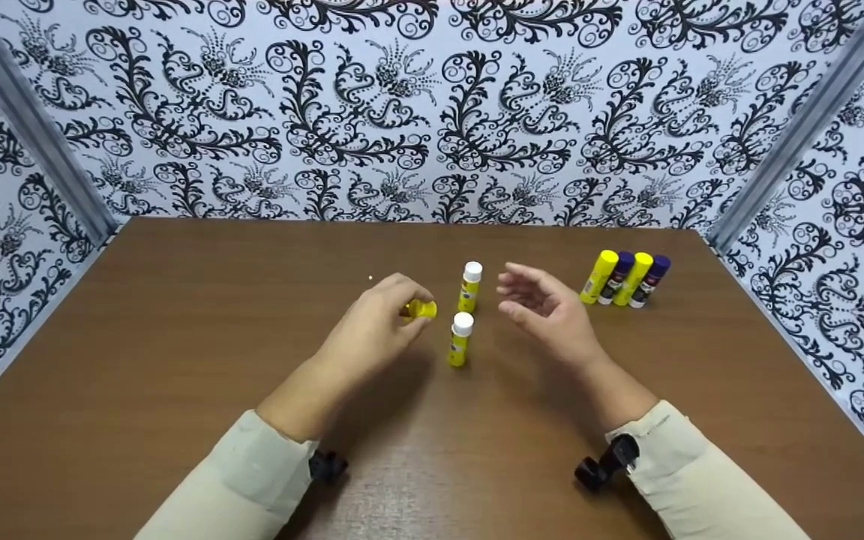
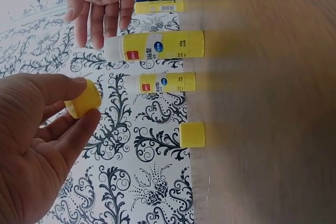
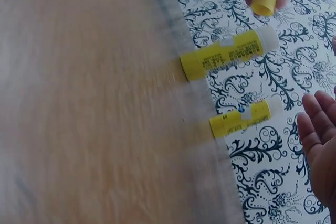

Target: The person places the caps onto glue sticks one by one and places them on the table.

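Note:
Between thumb and fingers, my left hand (image 1: 372, 319) pinches a yellow glue stick cap (image 2: 84, 99). To its right, two uncapped yellow glue sticks stand upright on the table, a nearer one (image 1: 459, 343) and a farther one (image 1: 469, 289), both with white tops. My right hand (image 1: 552, 319) hovers just right of them, fingers loosely bent, holding and touching nothing. A second yellow cap (image 2: 192, 135) sits on the table in the left wrist view; in the head view it cannot be made out, probably behind my left hand.
At the right, several capped glue sticks stand side by side in a row, yellow ones (image 1: 600, 277) alternating with dark ones (image 1: 649, 282). The brown table (image 1: 177, 337) ends at patterned walls (image 1: 402, 112) behind and on both sides. A small white speck (image 1: 370, 277) lies behind my left hand.

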{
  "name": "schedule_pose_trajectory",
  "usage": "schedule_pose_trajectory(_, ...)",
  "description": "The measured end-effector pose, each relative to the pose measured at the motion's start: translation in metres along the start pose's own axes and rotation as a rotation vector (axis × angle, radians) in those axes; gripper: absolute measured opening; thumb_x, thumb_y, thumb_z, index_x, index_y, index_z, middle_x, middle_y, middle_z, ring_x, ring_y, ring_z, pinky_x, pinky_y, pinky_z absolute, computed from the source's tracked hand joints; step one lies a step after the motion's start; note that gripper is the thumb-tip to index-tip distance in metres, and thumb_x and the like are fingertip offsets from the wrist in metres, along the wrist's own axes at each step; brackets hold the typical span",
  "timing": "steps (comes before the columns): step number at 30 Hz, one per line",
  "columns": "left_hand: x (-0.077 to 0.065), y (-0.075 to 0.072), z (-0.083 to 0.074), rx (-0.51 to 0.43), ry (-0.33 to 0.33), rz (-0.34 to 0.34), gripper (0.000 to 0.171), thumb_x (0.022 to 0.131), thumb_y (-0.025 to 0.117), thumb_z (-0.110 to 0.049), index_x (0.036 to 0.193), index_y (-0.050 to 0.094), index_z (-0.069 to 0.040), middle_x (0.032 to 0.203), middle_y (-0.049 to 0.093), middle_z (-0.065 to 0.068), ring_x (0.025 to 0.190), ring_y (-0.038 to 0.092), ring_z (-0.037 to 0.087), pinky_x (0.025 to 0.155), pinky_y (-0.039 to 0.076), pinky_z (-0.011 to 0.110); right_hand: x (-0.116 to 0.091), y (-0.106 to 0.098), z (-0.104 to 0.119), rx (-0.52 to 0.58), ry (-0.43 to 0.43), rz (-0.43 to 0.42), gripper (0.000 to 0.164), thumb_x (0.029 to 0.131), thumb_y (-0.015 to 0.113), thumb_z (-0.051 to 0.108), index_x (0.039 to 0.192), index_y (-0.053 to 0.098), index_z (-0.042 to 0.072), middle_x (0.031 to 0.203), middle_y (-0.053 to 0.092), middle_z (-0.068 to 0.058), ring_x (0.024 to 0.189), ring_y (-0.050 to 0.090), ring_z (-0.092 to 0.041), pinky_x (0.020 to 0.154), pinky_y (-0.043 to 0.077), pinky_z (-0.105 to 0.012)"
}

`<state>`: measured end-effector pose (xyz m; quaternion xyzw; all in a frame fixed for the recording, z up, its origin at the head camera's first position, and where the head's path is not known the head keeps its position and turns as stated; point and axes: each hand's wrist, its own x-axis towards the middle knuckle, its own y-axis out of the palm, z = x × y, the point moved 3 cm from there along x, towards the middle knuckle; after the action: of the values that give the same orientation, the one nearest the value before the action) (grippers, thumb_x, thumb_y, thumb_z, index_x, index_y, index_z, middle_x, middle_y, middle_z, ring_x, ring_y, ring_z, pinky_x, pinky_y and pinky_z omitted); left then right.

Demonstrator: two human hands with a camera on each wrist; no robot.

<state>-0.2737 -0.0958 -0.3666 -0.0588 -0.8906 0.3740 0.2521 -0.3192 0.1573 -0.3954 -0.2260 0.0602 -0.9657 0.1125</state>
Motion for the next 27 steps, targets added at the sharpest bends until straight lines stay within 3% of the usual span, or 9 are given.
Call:
schedule_pose_trajectory(3,0.001,0.000,-0.002,0.010,0.035,-0.018,0.016,0.091,0.078,-0.003,0.105,0.073,-0.008,0.108,0.069,0.004,0.095,0.066,0.019,0.086,0.061,0.031,-0.001,0.004,0.000,-0.011,0.023,0.037,0.053,0.091,0.070,-0.008,0.142,0.057,-0.003,0.130,0.066,-0.026,0.115,0.068,-0.022,0.098,0.058,-0.026)
schedule_pose_trajectory(11,0.000,0.000,-0.001,0.003,0.049,-0.050,0.016,0.091,0.078,-0.004,0.107,0.074,-0.009,0.110,0.071,0.003,0.100,0.069,0.019,0.091,0.061,0.030,0.000,0.013,-0.006,-0.015,0.076,0.140,0.060,0.090,0.072,-0.005,0.146,0.052,-0.004,0.133,0.063,-0.028,0.122,0.063,-0.045,0.101,0.058,-0.029)
schedule_pose_trajectory(18,0.002,0.000,-0.002,-0.007,0.048,-0.064,0.017,0.091,0.079,-0.004,0.107,0.075,-0.008,0.112,0.071,0.004,0.102,0.070,0.020,0.092,0.062,0.031,0.002,0.017,-0.011,0.024,0.131,0.216,0.065,0.092,0.074,-0.002,0.150,0.046,-0.006,0.141,0.056,-0.033,0.133,0.056,-0.048,0.113,0.052,-0.040)
schedule_pose_trajectory(27,0.001,0.001,-0.001,-0.033,0.065,-0.078,0.018,0.089,0.080,-0.001,0.106,0.075,-0.006,0.110,0.071,0.005,0.099,0.070,0.021,0.089,0.062,0.032,-0.005,0.027,-0.018,0.030,0.207,0.367,0.076,0.092,0.078,0.009,0.155,0.038,-0.005,0.153,0.048,-0.030,0.139,0.055,-0.040,0.120,0.044,-0.048)
